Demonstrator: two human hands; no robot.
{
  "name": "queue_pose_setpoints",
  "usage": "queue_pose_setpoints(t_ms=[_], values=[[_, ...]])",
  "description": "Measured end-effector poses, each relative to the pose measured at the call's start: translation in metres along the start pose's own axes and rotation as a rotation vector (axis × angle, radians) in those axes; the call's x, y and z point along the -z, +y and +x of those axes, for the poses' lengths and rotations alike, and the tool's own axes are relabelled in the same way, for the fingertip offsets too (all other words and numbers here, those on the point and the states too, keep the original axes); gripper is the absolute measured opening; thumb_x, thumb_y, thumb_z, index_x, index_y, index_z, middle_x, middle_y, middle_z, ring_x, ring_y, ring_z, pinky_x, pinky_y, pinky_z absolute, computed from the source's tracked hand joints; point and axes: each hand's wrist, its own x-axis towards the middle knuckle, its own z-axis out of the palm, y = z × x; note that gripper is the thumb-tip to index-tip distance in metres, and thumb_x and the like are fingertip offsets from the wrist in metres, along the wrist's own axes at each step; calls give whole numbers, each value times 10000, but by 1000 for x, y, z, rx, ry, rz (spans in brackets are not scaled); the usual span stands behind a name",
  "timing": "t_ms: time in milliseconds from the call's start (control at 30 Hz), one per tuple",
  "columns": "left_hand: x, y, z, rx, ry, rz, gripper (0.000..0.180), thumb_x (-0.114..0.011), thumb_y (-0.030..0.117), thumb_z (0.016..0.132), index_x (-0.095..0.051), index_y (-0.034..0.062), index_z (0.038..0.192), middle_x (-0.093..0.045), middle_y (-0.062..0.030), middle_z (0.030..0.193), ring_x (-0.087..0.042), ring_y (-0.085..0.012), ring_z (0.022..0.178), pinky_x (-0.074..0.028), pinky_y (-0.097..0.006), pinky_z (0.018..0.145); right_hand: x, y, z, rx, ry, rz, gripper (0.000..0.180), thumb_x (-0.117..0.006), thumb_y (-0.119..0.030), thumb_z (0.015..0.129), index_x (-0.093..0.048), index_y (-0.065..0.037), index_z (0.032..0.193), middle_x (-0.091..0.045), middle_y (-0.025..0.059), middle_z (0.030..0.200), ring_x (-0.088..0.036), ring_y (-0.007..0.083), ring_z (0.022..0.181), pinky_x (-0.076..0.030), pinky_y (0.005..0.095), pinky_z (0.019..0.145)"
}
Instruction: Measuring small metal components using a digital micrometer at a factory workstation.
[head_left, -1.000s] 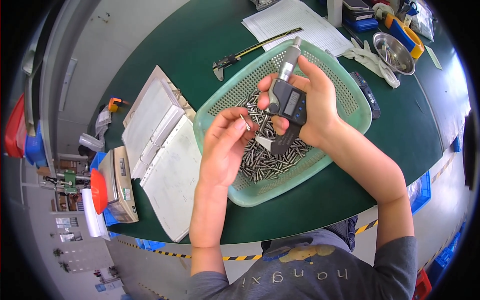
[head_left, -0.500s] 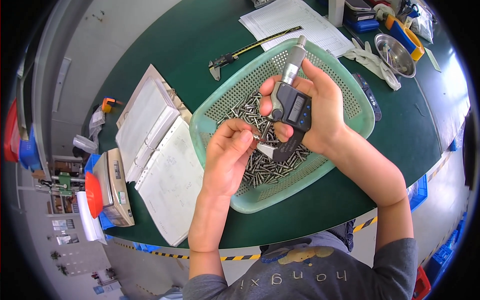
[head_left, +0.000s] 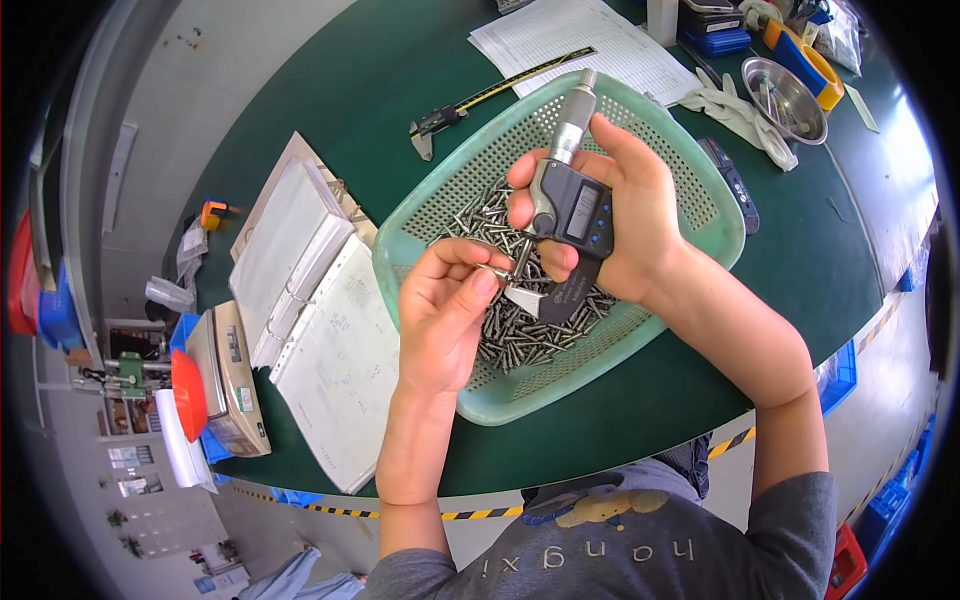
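Note:
My right hand [head_left: 645, 215] is wrapped round a digital micrometer [head_left: 578, 205], its silver thimble pointing up and its dark frame curving down. The thumb lies up along the thimble. My left hand [head_left: 440, 325] pinches a small metal pin-like piece [head_left: 497, 271] between thumb and fingertips. That piece is at the micrometer's measuring gap; whether both faces touch it I cannot tell. Both hands are over a green perforated plastic basket [head_left: 732, 215]. Inside it, many loose slim metal pins or screws [head_left: 520, 345] lie heaped under the micrometer.
An open ring binder [head_left: 335, 350] lies left of the basket, beside a scale [head_left: 228, 375] with a red pan. Beyond the basket are a caliper [head_left: 440, 122] and paper sheets [head_left: 600, 40]. Gloves [head_left: 745, 120], a metal bowl [head_left: 803, 110] and a dark device [head_left: 730, 185] lie to the right.
Both hands, the micrometer and the pinched piece have shifted slightly left in view. The grips look the same. More light blue cloth shows at the lower left.

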Motion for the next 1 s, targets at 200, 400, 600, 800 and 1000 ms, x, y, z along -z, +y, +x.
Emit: queue_pose_setpoints(t_ms=[200, 400, 600, 800, 1000], values=[[0, 1, 0, -5, 25, 85, 155, -554, -1, 796, -501, 3, 941, -573, -85, 908, -534, -109, 836, -416, -228, 764, 1, 1, 1, 5, -17, -17, 557, -243, -480, 851, -512, 6, 889, -557, 116, 697, -427, 170, 372, -372, 281, 384], [2, 0, 0, -13, 14, 100, 163, -561, 3, 791, -500, 1, 942, -574, -89, 915, -533, -111, 844, -414, -223, 760, 1, 1, 2, 12, -37, -24, 562, -260, -497, 842, -517, 1, 882, -560, 120, 692, -431, 168, 372, -369, 274, 375], [4, -1, -1, 10, -9, 71, 163, -564, 3, 790, -495, 3, 938, -574, -94, 920, -533, -114, 848, -412, -226, 760, 2, 2, 4, 27, -31, -61, 577, -288, -543, 828, -532, -20, 841, -564, 117, 671, -442, 163, 375, -374, 253, 361], [0, 0, -1, 22, -7, 52, 159, -547, 0, 790, -493, 1, 941, -573, -91, 915, -535, -120, 849, -408, -236, 769, 0, 3, 2, 80, -28, -119, 597, -293, -566, 823, -538, -21, 813, -561, 114, 648, -451, 160, 382, -372, 242, 353], [3, -1, 0, 50, 24, 48, 171, -555, 15, 783, -497, 3, 943, -571, -83, 911, -533, -123, 858, -402, -244, 782, -4, 1, 1, 34, -1, -103, 616, -282, -565, 827, -542, -7, 826, -561, 113, 651, -463, 161, 400, -368, 248, 354]])
